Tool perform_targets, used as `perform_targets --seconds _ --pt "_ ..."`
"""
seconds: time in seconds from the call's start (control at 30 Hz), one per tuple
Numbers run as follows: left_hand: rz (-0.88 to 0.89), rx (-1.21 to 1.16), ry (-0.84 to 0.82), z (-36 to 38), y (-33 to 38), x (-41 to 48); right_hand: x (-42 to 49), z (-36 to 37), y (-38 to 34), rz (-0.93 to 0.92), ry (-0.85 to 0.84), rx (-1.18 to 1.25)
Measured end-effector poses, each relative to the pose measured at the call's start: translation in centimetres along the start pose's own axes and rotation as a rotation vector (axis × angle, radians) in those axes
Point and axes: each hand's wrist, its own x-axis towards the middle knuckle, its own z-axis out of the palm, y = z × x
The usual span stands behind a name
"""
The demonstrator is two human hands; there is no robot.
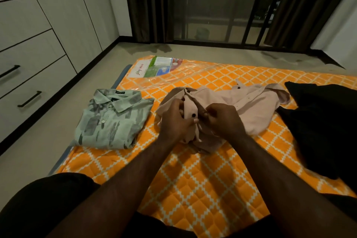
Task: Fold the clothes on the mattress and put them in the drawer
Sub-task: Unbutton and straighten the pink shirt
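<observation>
Both forearms are bare right down to the left hand and right hand — black cloth covers the lap.

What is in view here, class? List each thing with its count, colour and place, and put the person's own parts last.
Folded patterned collared shirt: one, pale green with grey marks, mattress's left side.
Crumpled pale pink button shirt: one, pink, mattress's middle.
Black cloth: one, black, mattress's right side.
Quilted diamond-pattern mattress: one, orange and white, on the floor.
Clear plastic wrap: one, with printed label, mattress's far left corner.
Cabinet drawers: two with black bar handles, white, far left.
Curtains: two, dark brown, flanking the barred glass door.
Hands: two; left hand and right hand grip the pale pink button shirt.
</observation>
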Motion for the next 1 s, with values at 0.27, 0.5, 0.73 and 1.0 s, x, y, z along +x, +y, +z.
perform_targets --seconds 0.27,0.5,0.73,1.0 --pt "0.189 0.018 0.052 -0.5 1.1 -0.3 -0.3 -0.4 -1.9 0.122 0.015 0.248" --pt "0.082 -0.036 -0.065 -0.6 1.5 -0.3 -0.6 -0.5 -2.2 0.208 -0.015 0.294" --pt "0.031 0.017 -0.095 -1.5 1.6 -0.5 -1.3 -0.2 -3.0 0.127 -0.068 0.159" --pt "0.083 0.102 -0.098 -1.4 1.5 -0.1 -1.4 0.5 -2.8 0.118 -0.080 0.168"
